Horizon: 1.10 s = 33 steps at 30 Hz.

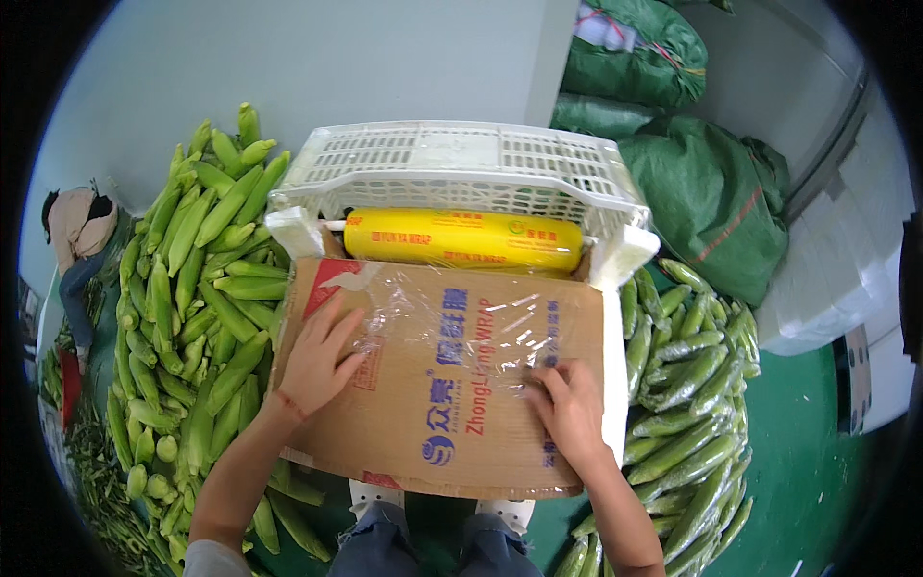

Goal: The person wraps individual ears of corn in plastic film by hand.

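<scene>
A flat brown cardboard sheet (394, 442) lies in front of me, with clear cling film (500, 337) stretched and wrinkled over its surface. The film comes from a yellow-wrapped roll (461, 238) on a rod behind the cardboard, held between white foam end pieces (623, 258). My left hand (322, 356) rests on the cardboard's left part, fingers spread and holding nothing. On the right part, my right hand (569, 404) touches the film with bent fingers. Thumb and forefinger look apart, and nothing is visibly held.
A white plastic crate (461, 154) stands behind the roll. Unwrapped corn in green husks (226, 298) is heaped at left; film-wrapped green packs (687, 385) are piled at right. Green sacks (711, 192) sit at back right. Another person (82, 231) is at far left. The floor (798, 452) is green.
</scene>
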### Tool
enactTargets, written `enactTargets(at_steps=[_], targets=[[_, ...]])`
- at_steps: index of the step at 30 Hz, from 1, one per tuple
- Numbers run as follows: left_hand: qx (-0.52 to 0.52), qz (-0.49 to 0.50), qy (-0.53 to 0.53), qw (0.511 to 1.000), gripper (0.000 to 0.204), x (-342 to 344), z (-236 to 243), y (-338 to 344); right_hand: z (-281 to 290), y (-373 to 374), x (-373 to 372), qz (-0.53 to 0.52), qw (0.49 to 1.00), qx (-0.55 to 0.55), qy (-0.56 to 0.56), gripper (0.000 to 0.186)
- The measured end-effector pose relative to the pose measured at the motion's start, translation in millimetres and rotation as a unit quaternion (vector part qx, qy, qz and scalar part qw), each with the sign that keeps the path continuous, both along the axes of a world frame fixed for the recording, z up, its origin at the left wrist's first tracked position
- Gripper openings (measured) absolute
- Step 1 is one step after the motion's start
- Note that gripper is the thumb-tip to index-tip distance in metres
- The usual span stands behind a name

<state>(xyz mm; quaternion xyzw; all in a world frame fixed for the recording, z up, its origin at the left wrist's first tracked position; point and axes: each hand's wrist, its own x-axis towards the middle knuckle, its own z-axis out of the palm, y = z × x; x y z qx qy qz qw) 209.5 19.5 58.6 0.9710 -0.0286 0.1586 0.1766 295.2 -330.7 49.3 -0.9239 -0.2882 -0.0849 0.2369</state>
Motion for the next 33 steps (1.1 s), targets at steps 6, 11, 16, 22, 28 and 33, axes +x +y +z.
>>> enactTargets(at_steps=[6, 11, 16, 22, 28, 33], targets=[[-0.057, -0.018, -0.072, 0.996, 0.008, 18.6, 4.1, 33.8, 6.8, -12.1, 3.3, -0.002, 0.977, 0.164, 0.138, 0.004], [-0.116, 0.011, -0.055, 0.992, 0.007, -33.0, 9.8, 39.1, 16.3, -30.1, -38.8, -0.023, 0.985, 0.102, 0.139, 0.020], [-0.109, 0.003, -0.014, 0.994, 0.007, -43.1, 10.1, 41.1, 7.9, 22.9, -13.3, 0.007, 1.000, -0.019, 0.017, 0.026], [-0.114, -0.023, -0.172, 0.978, 0.005, -42.3, 31.4, 37.1, 9.3, 25.2, 24.5, 0.057, 0.996, 0.032, -0.052, 0.012], [-0.178, -0.056, -0.125, 0.974, 0.007, -78.6, 33.8, 64.0, 49.4, -36.7, -16.9, -0.046, 0.983, 0.144, 0.100, 0.004], [-0.122, -0.189, -0.154, 0.962, 0.007, -147.6, 26.5, 54.8, 55.1, -59.6, -86.5, -0.003, 0.981, 0.021, 0.195, 0.010]])
